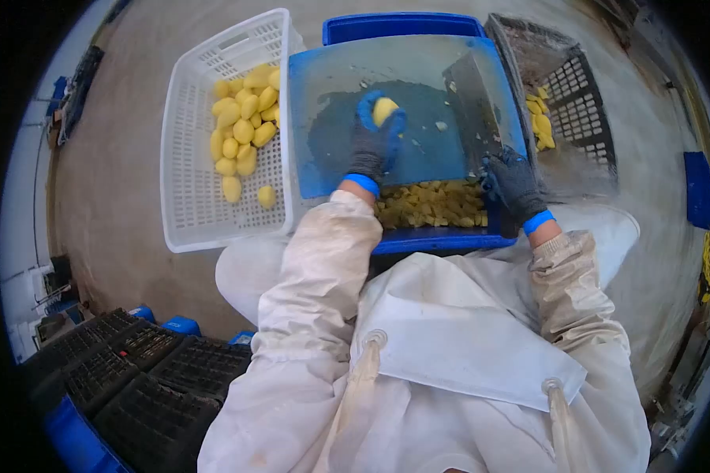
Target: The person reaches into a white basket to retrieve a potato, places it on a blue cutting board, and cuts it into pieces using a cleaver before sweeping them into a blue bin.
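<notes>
My left hand (375, 142), in a dark glove with blue fingertips, is closed round a peeled yellow potato (385, 111) above the wet blue board (331, 71). Over at the board's right edge, my right hand (513, 183) is curled beside the handle end of a wide upright metal blade (475, 102); its fingers partly hide what they grip. Cut yellow pieces (430, 205) fill the blue bin (442, 240) below the board's near edge. A small pale scrap (441, 126) lies on the board.
A white crate (183, 158) with whole peeled potatoes (244, 118) stands at the left. At the right is a dark crate (588, 102) with yellow pieces (541, 122). Black crates (162, 410) are stacked at lower left. Another blue bin (402, 27) sits behind the board.
</notes>
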Available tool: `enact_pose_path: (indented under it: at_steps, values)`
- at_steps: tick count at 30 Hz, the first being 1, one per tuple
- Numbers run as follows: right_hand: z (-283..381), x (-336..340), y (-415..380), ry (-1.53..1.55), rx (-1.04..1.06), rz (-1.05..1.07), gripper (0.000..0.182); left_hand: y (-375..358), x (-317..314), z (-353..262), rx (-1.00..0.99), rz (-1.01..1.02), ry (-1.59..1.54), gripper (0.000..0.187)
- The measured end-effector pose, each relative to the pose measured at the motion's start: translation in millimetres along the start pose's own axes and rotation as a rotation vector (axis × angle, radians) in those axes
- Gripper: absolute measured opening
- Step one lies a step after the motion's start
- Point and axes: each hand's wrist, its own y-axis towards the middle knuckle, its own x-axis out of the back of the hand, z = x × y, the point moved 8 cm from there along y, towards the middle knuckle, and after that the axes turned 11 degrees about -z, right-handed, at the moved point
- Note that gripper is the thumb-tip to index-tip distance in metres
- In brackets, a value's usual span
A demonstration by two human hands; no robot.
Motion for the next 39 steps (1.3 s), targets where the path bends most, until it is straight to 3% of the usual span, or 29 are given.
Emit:
enact_pose_path:
  at_steps: [1, 3, 5, 7, 8, 10, 15, 17, 18, 19, 20, 22, 24, 26, 27, 29, 30, 33, 35, 37, 39]
  values:
    - [15.6, 8.0, -9.3, 0.0, -0.003, -0.012, 0.025, -10.0, -9.3, 2.9, -0.01, 0.006, -0.004, 0.048]
    - [20.8, 27.0, -40.5, 0.646, -0.484, -0.069, 0.025, -26.6, -22.9, -1.4, -0.239, -0.041, 0.53, 0.054]
    - [17.2, 39.3, -53.9, 0.561, -0.382, -0.139, 0.028, -28.1, -27.0, 0.0, -0.267, -0.018, 0.604, 0.056]
    - [24.6, 48.5, -71.9, 0.581, -0.422, -0.113, 0.026, -20.6, -26.7, 16.3, -0.084, 0.186, 0.791, 0.066]
    - [23.1, 49.3, -76.8, 0.585, -0.426, -0.119, 0.026, -16.2, -22.1, 25.1, -0.022, 0.203, 0.676, 0.065]
    - [12.3, 42.5, -87.2, 0.664, -0.56, -0.108, 0.024, -16.9, -12.1, 25.8, -0.055, 0.165, 0.66, 0.064]
    - [-5.5, 56.0, -92.9, 0.777, -0.543, -0.261, 0.021, -14.3, 21.1, 36.2, 0.004, 0.045, 0.609, 0.056]
    - [-14.0, 65.2, -94.8, 0.82, -0.583, -0.285, 0.021, -7.2, 36.8, 54.6, -0.121, -0.076, 0.417, 0.045]
    - [-19.5, 75.7, -91.4, 0.749, -0.492, -0.319, 0.017, -11.6, 38.8, 39.6, -0.122, -0.071, 0.419, 0.045]
    - [-21.3, 83.6, -89.7, 0.678, -0.404, -0.352, 0.014, -25.6, 51.1, -10.5, -0.394, -0.242, 0.564, 0.039]
    - [-15.4, 90.8, -93.2, 0.8, -0.575, -0.355, 0.014, -47.3, 55.3, -48.9, -0.672, -0.414, 0.698, 0.033]
    - [-19.2, 106.5, -90.2, 0.774, -0.605, -0.358, 0.014, -76.3, 17.1, -56.9, -0.849, -0.009, 0.642, 0.028]
    - [-29.2, 112.6, -85.8, 0.783, -0.647, -0.376, 0.016, -114.4, -35.8, -52.5, -0.643, 0.573, 0.672, 0.035]
    - [-39.1, 109.8, -82.4, 0.825, -0.647, -0.387, 0.017, -147.7, -84.5, -16.5, -0.714, 0.808, 0.457, 0.036]
    - [-43.2, 108.2, -80.3, 0.865, -0.637, -0.393, 0.017, -151.6, -101.2, -3.6, -0.712, 0.82, 0.453, 0.036]
    - [-48.5, 105.1, -78.4, 0.87, -0.672, -0.385, 0.017, -164.6, -137.0, 56.8, -0.301, 1.12, 0.593, 0.037]
    - [-50.9, 103.1, -77.2, 0.88, -0.694, -0.378, 0.018, -169.8, -154.0, 87.8, -0.389, 1.073, 0.61, 0.036]
    - [-59.2, 98.4, -74.1, 0.888, -0.721, -0.348, 0.018, -181.1, -191.9, 109.9, -0.333, 1.253, 0.796, 0.036]
    - [-62.8, 98.7, -73.3, 0.857, -0.776, -0.358, 0.018, -179.3, -201.2, 115.7, -0.323, 1.239, 0.786, 0.035]
    - [-66.0, 92.8, -74.0, 0.893, -0.821, -0.309, 0.019, -177.1, -202.3, 145.1, -0.163, 1.05, 0.642, 0.031]
    - [-64.3, 92.3, -72.0, 0.911, -0.818, -0.313, 0.02, -179.6, -203.0, 163.7, -0.123, 1.125, 0.729, 0.03]
